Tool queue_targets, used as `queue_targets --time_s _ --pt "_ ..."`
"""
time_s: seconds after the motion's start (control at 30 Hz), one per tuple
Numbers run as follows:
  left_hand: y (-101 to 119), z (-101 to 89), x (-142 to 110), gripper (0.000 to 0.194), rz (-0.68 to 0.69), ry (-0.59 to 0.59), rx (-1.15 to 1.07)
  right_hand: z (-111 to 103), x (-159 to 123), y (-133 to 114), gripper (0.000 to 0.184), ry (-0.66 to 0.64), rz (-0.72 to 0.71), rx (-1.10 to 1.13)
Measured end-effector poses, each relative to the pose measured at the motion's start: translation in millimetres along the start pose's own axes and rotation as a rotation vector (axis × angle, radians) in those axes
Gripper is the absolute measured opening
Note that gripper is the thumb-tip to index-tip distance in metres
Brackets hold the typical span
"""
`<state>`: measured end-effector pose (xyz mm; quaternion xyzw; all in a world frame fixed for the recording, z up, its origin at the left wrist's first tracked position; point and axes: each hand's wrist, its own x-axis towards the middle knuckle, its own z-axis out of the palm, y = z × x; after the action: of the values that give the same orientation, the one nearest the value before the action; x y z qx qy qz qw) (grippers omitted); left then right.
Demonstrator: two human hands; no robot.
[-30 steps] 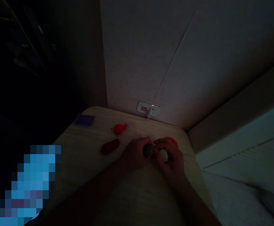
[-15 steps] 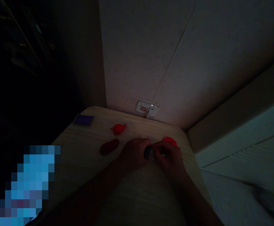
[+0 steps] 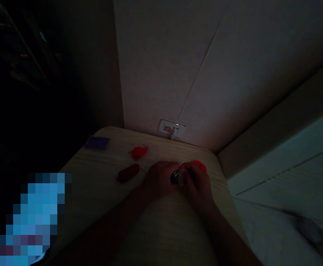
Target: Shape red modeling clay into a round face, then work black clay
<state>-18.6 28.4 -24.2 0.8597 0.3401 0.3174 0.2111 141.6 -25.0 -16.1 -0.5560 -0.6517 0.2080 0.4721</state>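
Over the middle of the wooden tabletop, my left hand (image 3: pixel 162 178) is closed around a small dark, shiny object (image 3: pixel 174 177); its full shape is hidden by my fingers. My right hand (image 3: pixel 197 184) meets it from the right, thumb and finger pinched on a clear, film-like piece (image 3: pixel 181 177) at the object's edge. Just behind the right hand lies a bright red round piece (image 3: pixel 200 166), partly covered by it. Left of my left hand rests a dark red oblong thing (image 3: pixel 128 173). Beyond that is a bright red lump (image 3: pixel 139 152) with what looks like clear wrap.
A purple packet (image 3: pixel 97 143) lies near the back left of the tabletop (image 3: pixel 152 232). The wall behind carries a white socket plate (image 3: pixel 171 128) with a plug in it. A pale panelled surface (image 3: pixel 286 184) stands at the right. The room is dim.
My right hand has shifted slightly left, and more of the clear piece shows between the hands. The dark object shows a shinier face. The whole view has moved a little.
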Motion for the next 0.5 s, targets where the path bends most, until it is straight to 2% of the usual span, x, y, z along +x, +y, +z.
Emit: queue_targets --time_s 0.07,0.2,0.27,0.4,0.5 --pt "1 -1.0 -2 0.014 -0.013 0.0 -0.01 1 1 4 0.012 0.001 0.019 0.048" --pt "2 -1.8 -6 0.02 -0.083 -0.004 -0.021 1 2 5 0.009 0.094 0.051 0.084" --pt "1 -1.0 -6 0.025 -0.114 0.001 -0.031 -2 2 0 0.01 0.099 0.001 0.062" --pt "-4 0.9 -4 0.034 -0.134 0.015 -0.059 -7 1 -10 0.013 0.022 -0.17 -0.052" --pt "-5 0.8 -3 0.035 -0.121 0.03 -0.06 -7 0 -13 0.019 0.022 -0.171 -0.102"
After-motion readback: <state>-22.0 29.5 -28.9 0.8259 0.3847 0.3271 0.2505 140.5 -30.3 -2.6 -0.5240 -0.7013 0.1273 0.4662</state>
